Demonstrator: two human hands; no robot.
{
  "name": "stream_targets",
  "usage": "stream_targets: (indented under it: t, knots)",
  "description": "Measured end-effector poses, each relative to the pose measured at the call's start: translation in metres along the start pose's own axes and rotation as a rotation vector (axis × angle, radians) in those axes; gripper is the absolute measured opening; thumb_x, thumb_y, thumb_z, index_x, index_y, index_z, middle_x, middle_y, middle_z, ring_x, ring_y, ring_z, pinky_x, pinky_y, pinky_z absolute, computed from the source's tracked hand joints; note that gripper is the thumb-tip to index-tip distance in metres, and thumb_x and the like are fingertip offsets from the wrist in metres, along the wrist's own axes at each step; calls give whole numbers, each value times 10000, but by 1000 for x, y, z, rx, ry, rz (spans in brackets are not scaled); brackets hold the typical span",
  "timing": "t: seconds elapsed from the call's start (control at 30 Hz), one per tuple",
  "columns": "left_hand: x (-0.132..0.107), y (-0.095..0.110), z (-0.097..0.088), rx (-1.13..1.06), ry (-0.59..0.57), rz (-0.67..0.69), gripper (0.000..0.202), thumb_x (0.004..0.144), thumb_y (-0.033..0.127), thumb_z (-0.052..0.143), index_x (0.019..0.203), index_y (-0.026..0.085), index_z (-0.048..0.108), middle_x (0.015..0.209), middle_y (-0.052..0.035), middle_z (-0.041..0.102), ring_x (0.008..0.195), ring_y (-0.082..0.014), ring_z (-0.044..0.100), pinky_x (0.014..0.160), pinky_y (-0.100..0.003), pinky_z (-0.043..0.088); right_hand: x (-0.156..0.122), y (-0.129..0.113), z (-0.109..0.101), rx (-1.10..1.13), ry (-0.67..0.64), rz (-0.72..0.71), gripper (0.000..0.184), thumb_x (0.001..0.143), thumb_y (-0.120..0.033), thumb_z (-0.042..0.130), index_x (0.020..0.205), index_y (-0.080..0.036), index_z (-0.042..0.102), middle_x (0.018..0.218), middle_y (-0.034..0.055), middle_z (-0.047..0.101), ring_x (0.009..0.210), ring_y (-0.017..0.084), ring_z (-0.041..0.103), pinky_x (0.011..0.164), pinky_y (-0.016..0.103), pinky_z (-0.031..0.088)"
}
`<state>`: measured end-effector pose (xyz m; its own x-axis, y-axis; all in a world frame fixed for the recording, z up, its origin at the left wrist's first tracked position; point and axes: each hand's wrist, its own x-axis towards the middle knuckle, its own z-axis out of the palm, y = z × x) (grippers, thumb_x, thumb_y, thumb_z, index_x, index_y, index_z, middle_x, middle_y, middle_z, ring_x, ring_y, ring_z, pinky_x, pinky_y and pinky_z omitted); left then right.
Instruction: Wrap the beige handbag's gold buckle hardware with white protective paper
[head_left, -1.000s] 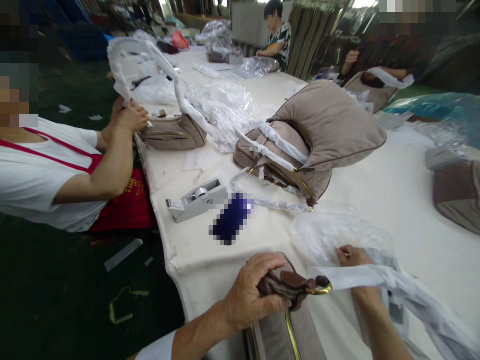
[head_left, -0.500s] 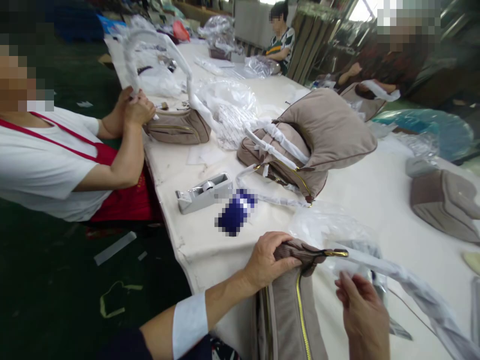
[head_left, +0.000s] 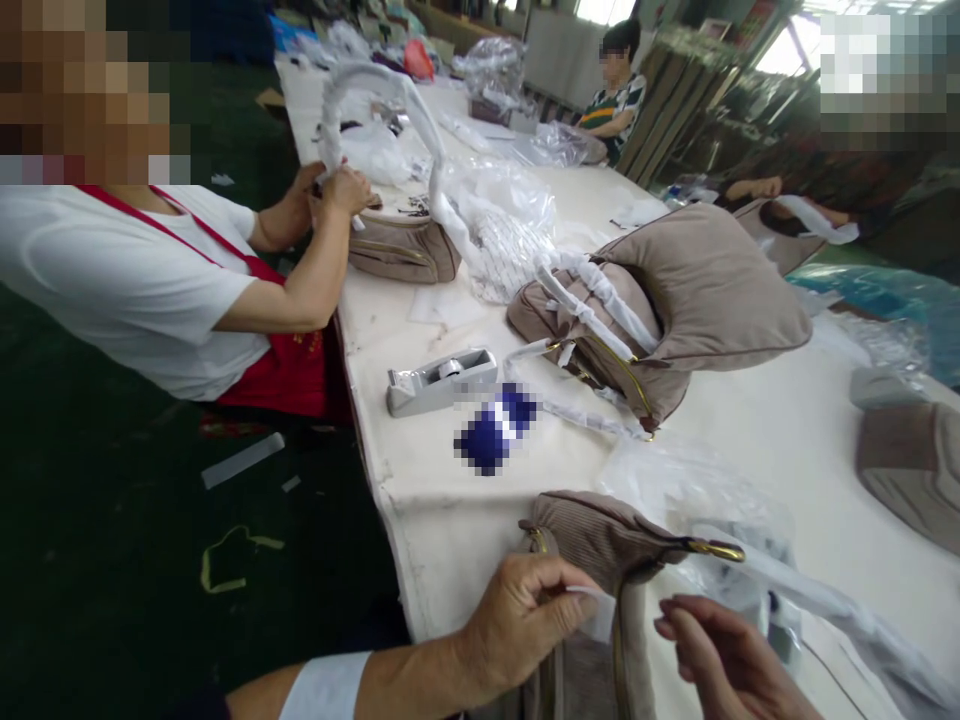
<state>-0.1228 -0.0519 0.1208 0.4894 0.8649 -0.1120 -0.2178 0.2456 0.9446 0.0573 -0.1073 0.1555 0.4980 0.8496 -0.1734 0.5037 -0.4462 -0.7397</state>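
A small white slip [head_left: 601, 617] pinched over the taupe bag [head_left: 581, 530], which lies at five o'clock in view.

From left to right: the tape dispenser [head_left: 442, 384] stands on the table [head_left: 420, 470], toward eleven o'clock from the bag; at the bag's nine o'clock the left hand [head_left: 517, 615] grasps the slip between thumb and forefinger — a corner hold seems best, leaving its face flat and uncreased. Whether the slip touches the bag, I cannot tell. Toward four o'clock the right hand [head_left: 727, 655] has bent fingers, thumb near the tips; whether they grip anything is unclear. Steadying the bag's edge would likely help. Beyond, the wrapped strap [head_left: 832, 595] trails toward four o'clock from the gold ring [head_left: 716, 549] — best left untwisted.
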Motion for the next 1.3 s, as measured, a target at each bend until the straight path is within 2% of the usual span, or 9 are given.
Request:
stream_targets:
  t: [0.07,0.2,0.27,0.43,0.53,0.6,0.93,1.07,1.3]
  knots:
    - [4,-3,-7,-18,-25,-96,278,769,364,666,788,91,718,655,-43,638,600,-108,538,564,-201,403,10,-5,0,-137,139,75,457,634,-647,626,803,-229,698,780,34,718,676,217,658,574,264,511]
    - [12,-8,-11,-58,-80,-213,268,670,342,736,729,83,705,604,-8,584,546,-82,480,510,-185,352,20,-21,6,-249,172,90,517,588,-714,602,799,-248,681,765,25,706,585,205,621,568,308,482]
    - [15,-10,-10,-68,-89,-235,264,652,338,742,732,90,706,610,-6,590,551,-88,490,519,-189,365,21,-27,8,-128,147,132,487,619,-670,631,832,-233,668,727,29,694,558,188,591,540,291,471]
    - [21,-7,-10,119,-156,-125,194,691,292,714,750,108,723,620,-10,619,563,-101,516,542,-196,376,22,-21,7,427,-137,257,415,588,-550,757,681,-171,616,530,10,566,475,117,467,395,204,393]
    - [22,-4,-8,232,-208,-45,134,708,238,708,754,114,729,621,0,619,581,-96,528,564,-186,371,23,-12,8,569,-77,335,391,540,-457,824,691,-167,609,528,-8,556,457,95,461,379,178,370]
    - [24,-1,-5,259,-206,-63,110,705,214,713,747,113,728,609,12,605,576,-88,521,555,-175,358,23,-8,11,603,-22,367,396,512,-414,848,710,-169,608,552,-15,574,453,83,471,379,166,366]
    - [25,4,13,159,-184,-172,101,712,217,688,701,119,708,569,45,534,541,-66,454,511,-160,321,18,-3,16,554,127,277,415,528,-411,840,795,-160,644,591,-6,608,474,94,507,391,167,387]
    - [19,-3,10,171,-190,-208,142,688,241,714,644,108,691,518,55,472,503,-57,401,470,-169,274,18,-4,17,497,112,269,433,517,-438,836,790,-155,653,603,2,616,497,104,522,407,172,399]
    - [18,-6,7,186,-132,-230,154,648,257,751,697,113,724,574,22,583,535,-79,484,513,-178,343,16,-3,25,467,60,202,426,551,-461,808,794,-155,637,534,-13,576,469,108,481,410,197,380]
